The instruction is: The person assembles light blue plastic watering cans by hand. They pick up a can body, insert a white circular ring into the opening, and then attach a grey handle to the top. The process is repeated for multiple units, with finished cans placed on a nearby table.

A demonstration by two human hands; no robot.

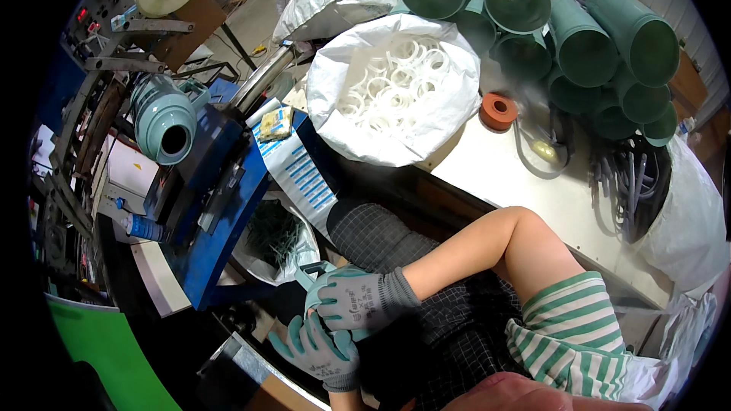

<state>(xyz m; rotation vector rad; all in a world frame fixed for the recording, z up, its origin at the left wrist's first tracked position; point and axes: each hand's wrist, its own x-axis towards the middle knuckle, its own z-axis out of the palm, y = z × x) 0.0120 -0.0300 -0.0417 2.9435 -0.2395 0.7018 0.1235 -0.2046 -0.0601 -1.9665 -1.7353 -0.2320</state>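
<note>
My right hand (358, 298), in a grey glove with a teal coating, reaches in from the right above my lap. Its fingers are wrapped round a light teal plastic part (308, 275) with a dark slot near its end. Much of this part is hidden by the glove, and its full shape cannot be made out. Just below, my left hand (320, 352) wears a matching glove. Its fingers are spread and stretched out, close under the right hand. Beyond the hands stands a white-lined bin (308, 253) with dark green scraps (272, 230) inside.
A white sack (331, 118) of white rings (400, 80) rests by the pale table (487, 171). Green cylinders (585, 42) are stacked behind an orange tape roll (498, 112). At left, a machine with a blue bench (228, 230) carries a teal jug-like body (164, 118).
</note>
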